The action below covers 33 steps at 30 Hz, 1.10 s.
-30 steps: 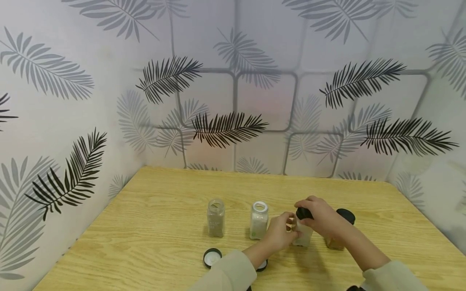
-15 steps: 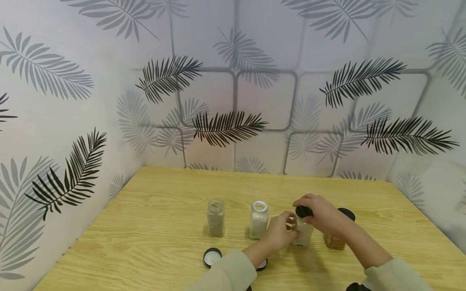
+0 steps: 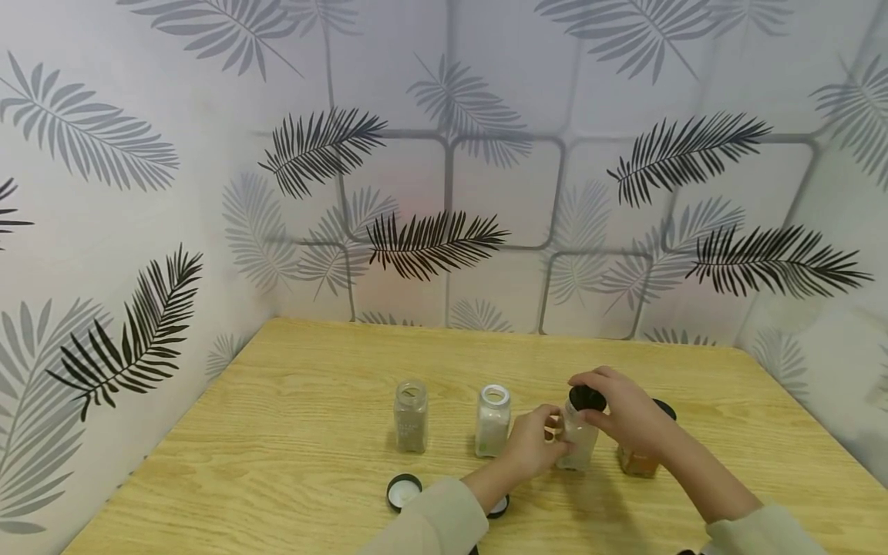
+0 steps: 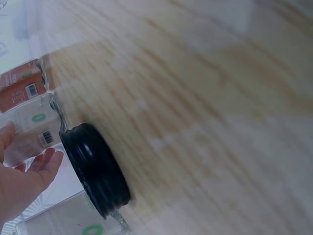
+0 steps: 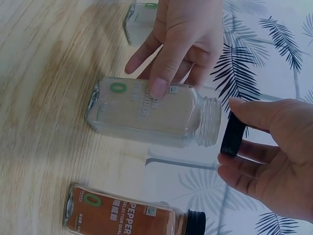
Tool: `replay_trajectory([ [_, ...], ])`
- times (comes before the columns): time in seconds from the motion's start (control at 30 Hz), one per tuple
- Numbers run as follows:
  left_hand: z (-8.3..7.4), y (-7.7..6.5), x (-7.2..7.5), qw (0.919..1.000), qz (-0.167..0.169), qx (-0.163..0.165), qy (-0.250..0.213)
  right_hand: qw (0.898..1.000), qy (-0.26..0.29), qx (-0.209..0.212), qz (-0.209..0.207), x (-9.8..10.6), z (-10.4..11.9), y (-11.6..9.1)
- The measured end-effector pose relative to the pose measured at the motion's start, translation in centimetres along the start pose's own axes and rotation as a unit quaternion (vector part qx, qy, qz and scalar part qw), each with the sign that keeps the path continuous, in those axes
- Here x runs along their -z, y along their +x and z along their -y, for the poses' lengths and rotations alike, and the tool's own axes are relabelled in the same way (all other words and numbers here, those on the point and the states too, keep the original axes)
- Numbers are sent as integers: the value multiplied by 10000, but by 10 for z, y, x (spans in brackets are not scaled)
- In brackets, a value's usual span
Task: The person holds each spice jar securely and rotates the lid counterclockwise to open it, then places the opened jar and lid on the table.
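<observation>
My left hand (image 3: 530,447) grips a square glass spice jar (image 5: 142,115) of pale powder, thumb across its label in the right wrist view. That jar stands upright on the table, its threaded mouth bare. Just off the mouth, my right hand (image 5: 279,152) pinches a black screw lid (image 5: 233,134) between thumb and fingers; a narrow gap shows between lid and jar. To the right stands a pepper jar (image 5: 122,213) with reddish contents and its black lid on, partly hidden by my right arm in the head view.
Two lidless jars stand to the left, one greyish (image 3: 412,424) and one whitish (image 3: 493,428) with a white-rimmed mouth. A black lid (image 3: 405,492) lies upturned in front of them. Another lid (image 3: 499,506) is partly covered by my left sleeve. A patterned wall (image 3: 444,285) rises behind the table.
My right hand has shifted slightly right with the black lid, which now tilts and shows more of its top. The left hand and the jar have stayed in place.
</observation>
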<state>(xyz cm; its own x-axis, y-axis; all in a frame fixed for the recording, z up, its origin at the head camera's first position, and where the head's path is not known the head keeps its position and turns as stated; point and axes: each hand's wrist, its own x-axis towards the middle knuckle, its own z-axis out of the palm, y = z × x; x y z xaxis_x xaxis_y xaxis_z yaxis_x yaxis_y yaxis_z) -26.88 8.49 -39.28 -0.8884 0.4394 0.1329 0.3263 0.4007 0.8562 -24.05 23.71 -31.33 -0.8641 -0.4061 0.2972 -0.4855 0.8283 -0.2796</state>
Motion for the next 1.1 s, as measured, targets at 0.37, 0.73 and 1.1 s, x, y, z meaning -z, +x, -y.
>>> replay_trajectory([
  [0.37,-1,0,1,9999,90,47,-2,9995,213,-5,-213,0,-4,-8],
  [0.73,3,2,0,10000,59,26,35,9991,252,-171,-287,-6,-5,-22],
  [1.1,3,2,1,9999,120,-42,-8,9971,546,-223,-482,-9,-10,-33],
])
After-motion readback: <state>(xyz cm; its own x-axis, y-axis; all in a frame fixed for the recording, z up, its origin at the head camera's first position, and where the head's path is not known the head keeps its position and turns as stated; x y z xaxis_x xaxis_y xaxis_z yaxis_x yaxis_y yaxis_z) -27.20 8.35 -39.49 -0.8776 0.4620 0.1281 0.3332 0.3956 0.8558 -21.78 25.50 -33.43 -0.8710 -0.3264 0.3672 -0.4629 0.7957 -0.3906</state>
